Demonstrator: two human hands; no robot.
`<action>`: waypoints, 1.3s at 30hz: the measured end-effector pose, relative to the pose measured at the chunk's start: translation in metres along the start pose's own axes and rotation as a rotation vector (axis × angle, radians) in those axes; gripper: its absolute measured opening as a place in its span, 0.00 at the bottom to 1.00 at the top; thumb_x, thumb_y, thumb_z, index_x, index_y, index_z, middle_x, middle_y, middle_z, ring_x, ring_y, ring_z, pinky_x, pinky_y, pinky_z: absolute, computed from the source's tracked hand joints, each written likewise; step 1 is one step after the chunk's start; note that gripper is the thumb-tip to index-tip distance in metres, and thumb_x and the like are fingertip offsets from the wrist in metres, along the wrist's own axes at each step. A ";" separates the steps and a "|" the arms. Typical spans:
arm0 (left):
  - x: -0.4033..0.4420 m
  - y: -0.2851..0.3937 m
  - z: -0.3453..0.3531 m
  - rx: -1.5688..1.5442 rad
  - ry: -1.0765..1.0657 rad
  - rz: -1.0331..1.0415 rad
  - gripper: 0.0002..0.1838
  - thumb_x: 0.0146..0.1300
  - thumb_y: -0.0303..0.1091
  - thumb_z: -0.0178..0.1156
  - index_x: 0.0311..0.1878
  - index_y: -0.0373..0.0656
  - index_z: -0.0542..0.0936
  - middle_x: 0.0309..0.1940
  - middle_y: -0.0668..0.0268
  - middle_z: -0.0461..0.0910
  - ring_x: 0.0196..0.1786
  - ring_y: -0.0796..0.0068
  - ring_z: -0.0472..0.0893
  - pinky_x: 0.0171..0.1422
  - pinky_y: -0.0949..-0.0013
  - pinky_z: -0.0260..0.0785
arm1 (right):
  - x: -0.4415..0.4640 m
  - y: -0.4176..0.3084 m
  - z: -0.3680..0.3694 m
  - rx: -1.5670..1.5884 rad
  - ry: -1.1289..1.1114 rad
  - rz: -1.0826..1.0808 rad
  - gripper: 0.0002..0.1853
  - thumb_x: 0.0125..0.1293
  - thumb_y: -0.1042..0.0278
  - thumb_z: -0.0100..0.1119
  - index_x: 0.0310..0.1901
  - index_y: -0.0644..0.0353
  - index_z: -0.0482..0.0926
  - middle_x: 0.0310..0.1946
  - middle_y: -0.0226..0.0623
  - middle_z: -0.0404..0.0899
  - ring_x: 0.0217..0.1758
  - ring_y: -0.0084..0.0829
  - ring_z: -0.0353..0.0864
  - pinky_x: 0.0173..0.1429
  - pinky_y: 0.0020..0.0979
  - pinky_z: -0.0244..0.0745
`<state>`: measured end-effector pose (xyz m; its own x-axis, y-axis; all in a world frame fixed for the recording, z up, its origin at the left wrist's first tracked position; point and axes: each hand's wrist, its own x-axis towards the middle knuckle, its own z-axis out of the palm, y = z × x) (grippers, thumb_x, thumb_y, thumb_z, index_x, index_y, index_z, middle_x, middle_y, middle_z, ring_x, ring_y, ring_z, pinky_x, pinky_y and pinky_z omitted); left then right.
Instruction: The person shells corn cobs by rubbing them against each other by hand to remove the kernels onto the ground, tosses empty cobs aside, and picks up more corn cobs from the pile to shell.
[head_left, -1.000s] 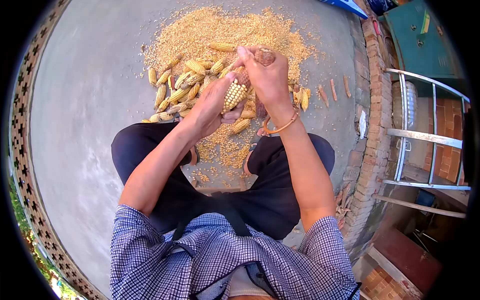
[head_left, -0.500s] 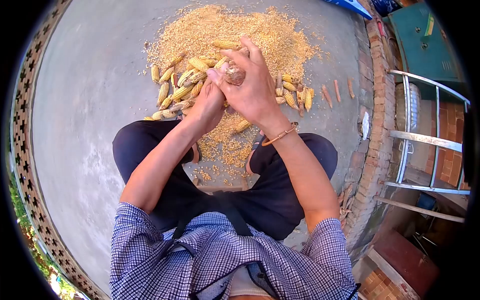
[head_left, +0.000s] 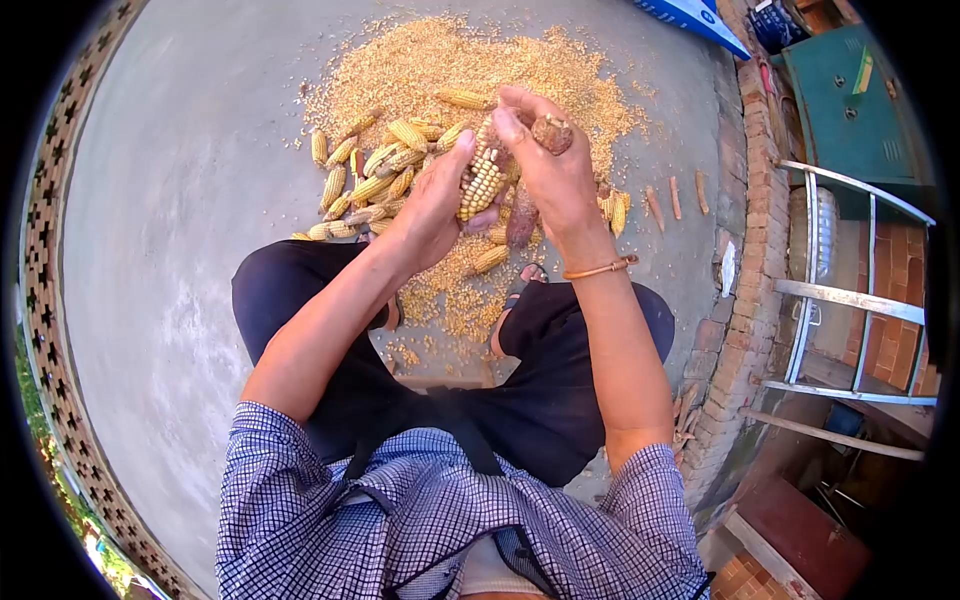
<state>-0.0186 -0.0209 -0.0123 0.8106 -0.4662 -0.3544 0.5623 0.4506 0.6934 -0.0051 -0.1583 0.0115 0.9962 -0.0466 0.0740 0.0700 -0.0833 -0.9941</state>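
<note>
An ear of corn (head_left: 483, 180) with part of its kernels gone is gripped in my left hand (head_left: 436, 200), its kernelled side turned up. My right hand (head_left: 555, 180) is closed around a bare corncob (head_left: 553, 134), whose brownish end sticks out past the thumb. Both hands are close together over the heap, and the right thumb is by the ear's upper end. Another reddish cob (head_left: 522, 218) shows just below the hands; whether it lies on the heap or is loose in the air I cannot tell.
Loose kernels (head_left: 470, 60) spread over the concrete floor beyond my hands. Several ears of corn (head_left: 372, 188) are piled at the left, and a few bare cobs (head_left: 655, 207) lie at the right. A brick edge (head_left: 755, 260) and a metal railing (head_left: 850, 300) run along the right.
My hands have come apart slightly, the right one shifting to the right. The ear in my left hand now shows its remaining kernels, which were hidden before.
</note>
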 end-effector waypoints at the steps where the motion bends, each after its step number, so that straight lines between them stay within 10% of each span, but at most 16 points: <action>1: -0.001 0.001 0.005 -0.009 0.021 0.028 0.21 0.80 0.51 0.37 0.54 0.44 0.71 0.40 0.69 0.76 0.32 0.82 0.71 0.27 0.75 0.59 | -0.004 0.001 0.002 -0.062 -0.021 -0.046 0.25 0.65 0.59 0.68 0.57 0.67 0.77 0.53 0.47 0.77 0.57 0.33 0.78 0.60 0.33 0.73; 5: 0.000 -0.010 0.007 0.167 0.116 0.039 0.26 0.81 0.52 0.34 0.62 0.41 0.70 0.49 0.67 0.75 0.45 0.79 0.75 0.44 0.72 0.70 | -0.014 0.009 0.020 -0.497 0.130 -0.283 0.26 0.61 0.57 0.71 0.56 0.62 0.77 0.58 0.47 0.71 0.62 0.42 0.72 0.65 0.39 0.68; 9: -0.009 -0.014 0.017 0.499 0.044 0.198 0.27 0.81 0.51 0.33 0.63 0.38 0.69 0.48 0.66 0.76 0.48 0.78 0.75 0.51 0.71 0.70 | -0.008 0.009 0.015 -0.416 0.337 -0.067 0.15 0.62 0.62 0.69 0.46 0.60 0.82 0.35 0.39 0.80 0.39 0.40 0.83 0.47 0.35 0.77; 10: -0.003 -0.015 0.010 0.486 -0.032 0.248 0.25 0.81 0.50 0.35 0.59 0.39 0.71 0.42 0.66 0.77 0.41 0.80 0.75 0.43 0.73 0.69 | -0.003 0.011 0.014 -0.371 0.358 -0.070 0.10 0.67 0.65 0.66 0.41 0.64 0.83 0.27 0.31 0.83 0.30 0.23 0.79 0.37 0.26 0.73; 21: -0.013 0.016 0.018 0.126 0.055 -0.028 0.20 0.80 0.49 0.39 0.52 0.40 0.71 0.31 0.64 0.74 0.23 0.81 0.67 0.25 0.77 0.57 | 0.001 -0.005 -0.011 0.336 0.012 0.222 0.20 0.72 0.63 0.59 0.59 0.67 0.76 0.49 0.42 0.83 0.52 0.27 0.80 0.60 0.32 0.74; 39: -0.007 0.006 0.011 0.207 -0.046 0.049 0.21 0.78 0.49 0.47 0.61 0.43 0.71 0.43 0.70 0.75 0.40 0.84 0.73 0.34 0.79 0.63 | -0.008 -0.015 -0.018 0.376 -0.042 0.196 0.23 0.73 0.62 0.58 0.62 0.70 0.73 0.49 0.42 0.83 0.54 0.29 0.80 0.63 0.33 0.72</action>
<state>-0.0227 -0.0232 0.0010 0.8253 -0.4836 -0.2917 0.4729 0.3093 0.8250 -0.0153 -0.1744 0.0269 0.9933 0.0157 -0.1144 -0.1139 0.2927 -0.9494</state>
